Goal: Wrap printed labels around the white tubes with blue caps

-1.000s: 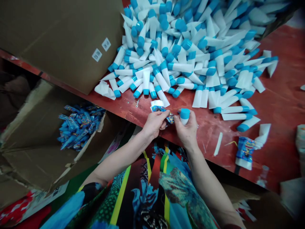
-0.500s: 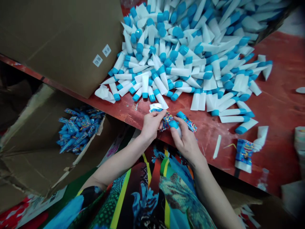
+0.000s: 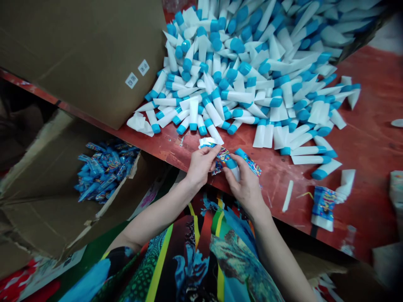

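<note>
Left hand (image 3: pixel 201 165) closed in a pinch on a crinkled, multicoloured foil wrapper (image 3: pixel 223 158), held between the two hands. Right hand (image 3: pixel 246 186) curled round a white plastic tube (image 3: pixel 235 170), its blue cap toward the left hand; a narrow blue printed packet (image 3: pixel 248 162) sits just beyond it, and whether the tube is inside the wrapping cannot be told. Both hands are over the scuffed front edge of a red-painted table (image 3: pixel 368 126). Behind them, a loose heap of matching tubes (image 3: pixel 239 71): soft, flat crimped white ends, round glossy blue caps, lying every way. Open cardboard box (image 3: pixel 40 214) at left, below the table edge, holds a jumbled mass of blue printed packets (image 3: pixel 105 172). Brown carton (image 3: pixel 82 54) with two white labels (image 3: pixel 137 73) stands at the heap's left. One wrapped tube (image 3: pixel 324 208) lies apart at right.
</note>
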